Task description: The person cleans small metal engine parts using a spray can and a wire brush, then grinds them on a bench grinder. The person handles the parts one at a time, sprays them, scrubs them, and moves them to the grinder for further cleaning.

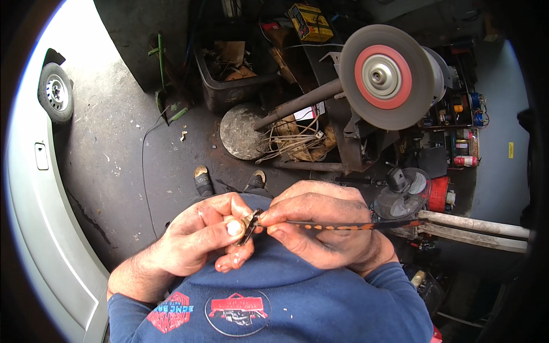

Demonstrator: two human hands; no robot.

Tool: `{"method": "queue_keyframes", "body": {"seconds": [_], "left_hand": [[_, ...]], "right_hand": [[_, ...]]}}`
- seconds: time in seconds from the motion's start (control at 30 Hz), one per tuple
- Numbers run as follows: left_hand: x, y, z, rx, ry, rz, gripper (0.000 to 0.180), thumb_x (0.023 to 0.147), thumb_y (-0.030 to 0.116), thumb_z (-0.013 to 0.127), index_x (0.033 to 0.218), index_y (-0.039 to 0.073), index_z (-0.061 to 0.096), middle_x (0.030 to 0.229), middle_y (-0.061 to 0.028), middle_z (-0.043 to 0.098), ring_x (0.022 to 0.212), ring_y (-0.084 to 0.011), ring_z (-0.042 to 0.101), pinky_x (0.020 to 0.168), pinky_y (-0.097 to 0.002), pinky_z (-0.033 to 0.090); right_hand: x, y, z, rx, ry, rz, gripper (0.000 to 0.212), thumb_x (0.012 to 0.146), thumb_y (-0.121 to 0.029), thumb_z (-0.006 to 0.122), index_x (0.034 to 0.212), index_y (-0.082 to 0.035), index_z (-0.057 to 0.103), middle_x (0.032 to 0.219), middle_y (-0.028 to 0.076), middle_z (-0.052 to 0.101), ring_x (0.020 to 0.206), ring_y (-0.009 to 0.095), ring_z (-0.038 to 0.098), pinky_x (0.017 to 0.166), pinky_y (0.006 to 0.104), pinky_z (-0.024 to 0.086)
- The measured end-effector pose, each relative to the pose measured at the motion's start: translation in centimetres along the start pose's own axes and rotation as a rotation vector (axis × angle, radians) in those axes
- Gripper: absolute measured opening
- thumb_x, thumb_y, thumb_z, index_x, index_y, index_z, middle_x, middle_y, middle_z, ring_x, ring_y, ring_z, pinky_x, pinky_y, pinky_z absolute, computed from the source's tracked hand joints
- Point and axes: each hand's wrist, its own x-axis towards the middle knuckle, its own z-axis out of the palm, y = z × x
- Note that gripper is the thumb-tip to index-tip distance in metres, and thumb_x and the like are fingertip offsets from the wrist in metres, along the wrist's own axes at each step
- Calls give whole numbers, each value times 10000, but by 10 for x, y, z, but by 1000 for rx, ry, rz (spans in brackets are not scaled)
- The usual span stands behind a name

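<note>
In front of my chest, my left hand (197,235) is closed around a small dark metal part (250,226), pinched between thumb and fingers. My right hand (323,220) grips a long, thin, black handle with worn orange patches (394,224), which sticks out to the right past my wrist. The handle's working end meets the metal part between both hands; my fingers hide much of it, so I cannot tell what kind of tool it is. Dark smudges mark the fingers of both hands.
Ahead to the right stands a grinder with a large grey wheel (380,77) on a post with a round base (243,131). Coiled cable (294,140), a black bin (223,88), a fan (400,197) and loaded shelves (457,137) surround it. A pale vehicle (46,228) is at left.
</note>
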Motion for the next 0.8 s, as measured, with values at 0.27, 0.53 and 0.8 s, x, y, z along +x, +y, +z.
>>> {"method": "queue_keyframes", "body": {"seconds": [0.27,0.53,0.8], "left_hand": [[-1,-5,-2,26,17,13,206,1029,219,496,1105,29,475,772,-121,613,528,-93,480,518,-241,412],[0,-9,-8,-251,-33,-96,266,1000,214,515,1099,-33,495,755,-158,600,480,-136,473,459,-276,395],[4,-5,-12,-467,-108,-167,352,976,238,496,1124,-82,504,740,-196,598,410,-162,456,383,-305,373]], "right_hand": [[-4,1,4,-18,-30,-10,142,806,-5,733,945,11,711,853,125,704,772,219,704,646,299,561],[-7,5,2,-24,-79,-92,219,830,-11,730,1037,-15,660,913,110,671,798,220,680,667,296,543],[-4,10,9,13,27,-104,193,850,1,709,1039,-3,672,935,111,690,802,214,684,676,297,542]]}}
